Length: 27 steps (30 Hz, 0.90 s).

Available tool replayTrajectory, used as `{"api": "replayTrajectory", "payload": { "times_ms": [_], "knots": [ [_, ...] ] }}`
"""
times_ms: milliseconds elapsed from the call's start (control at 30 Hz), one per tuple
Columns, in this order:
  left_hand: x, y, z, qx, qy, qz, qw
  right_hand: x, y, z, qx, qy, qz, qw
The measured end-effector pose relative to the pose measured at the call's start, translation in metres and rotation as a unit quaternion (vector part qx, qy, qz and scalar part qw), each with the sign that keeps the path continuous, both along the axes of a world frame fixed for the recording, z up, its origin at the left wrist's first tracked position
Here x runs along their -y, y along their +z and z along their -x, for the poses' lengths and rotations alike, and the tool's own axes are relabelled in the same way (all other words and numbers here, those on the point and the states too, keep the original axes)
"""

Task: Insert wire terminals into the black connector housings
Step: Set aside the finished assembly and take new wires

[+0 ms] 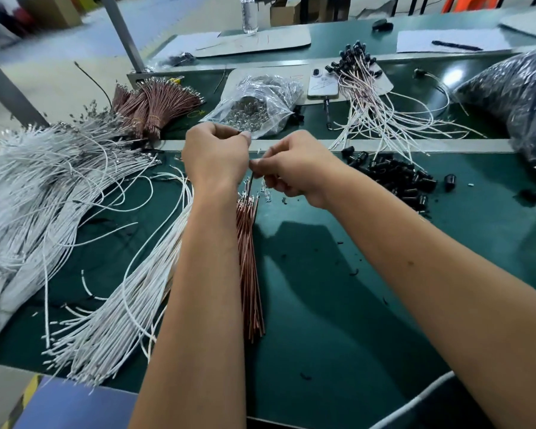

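Pinching one wire [252, 178] with both hands [217, 156] [294, 168]; black housings [393, 176] lie off to the right, nearer the right hand.

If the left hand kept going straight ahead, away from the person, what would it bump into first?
Probably the clear plastic bag of small metal bits, which lies just past the left hand on the green table. The hand's height above it is hard to judge.

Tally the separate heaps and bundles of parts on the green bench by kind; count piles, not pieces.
White wire heaps: 2
Brown wire bundles: 2
Loose black housing piles: 1
Finished wired-housing piles: 1
Clear bags of metal terminals: 1
Total: 7
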<state>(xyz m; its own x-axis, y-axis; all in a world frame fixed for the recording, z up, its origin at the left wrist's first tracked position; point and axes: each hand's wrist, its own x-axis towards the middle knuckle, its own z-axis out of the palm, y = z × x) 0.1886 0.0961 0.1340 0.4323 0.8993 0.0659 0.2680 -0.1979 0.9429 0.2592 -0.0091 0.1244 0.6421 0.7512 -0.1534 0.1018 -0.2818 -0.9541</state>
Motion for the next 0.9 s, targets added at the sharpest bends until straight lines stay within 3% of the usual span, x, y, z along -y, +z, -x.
{"api": "replayTrajectory", "payload": {
  "times_ms": [100, 200, 333, 467, 533, 667, 767, 900],
  "knots": [
    [0.008, 0.003, -0.004, 0.009, -0.024, 0.031, 0.999, 0.001, 0.003, 0.000, 0.005, 0.004, -0.024, 1.000],
    [0.018, 0.008, -0.005, -0.001, -0.068, 0.067, 0.995, 0.010, 0.009, -0.010, -0.002, -0.074, -0.068, 0.995],
    [0.044, 0.015, -0.008, 0.050, -0.176, 0.207, 0.961, 0.039, 0.024, -0.041, -0.029, -0.202, -0.141, 0.969],
    [0.077, 0.008, -0.030, 0.087, -0.236, 0.243, 0.937, 0.075, 0.029, -0.071, -0.016, -0.268, -0.192, 0.944],
    [0.096, 0.002, -0.042, 0.145, -0.224, 0.270, 0.925, 0.095, 0.022, -0.076, -0.030, -0.263, -0.197, 0.944],
    [0.127, -0.014, -0.065, 0.286, -0.152, 0.325, 0.889, 0.131, -0.011, -0.062, 0.024, -0.175, -0.066, 0.982],
    [0.146, -0.029, -0.076, 0.324, -0.131, 0.335, 0.875, 0.147, -0.032, -0.048, 0.056, -0.100, -0.021, 0.993],
    [0.159, -0.044, -0.083, 0.337, -0.148, 0.326, 0.871, 0.155, -0.041, -0.048, 0.093, -0.146, -0.062, 0.983]
  ]
}}
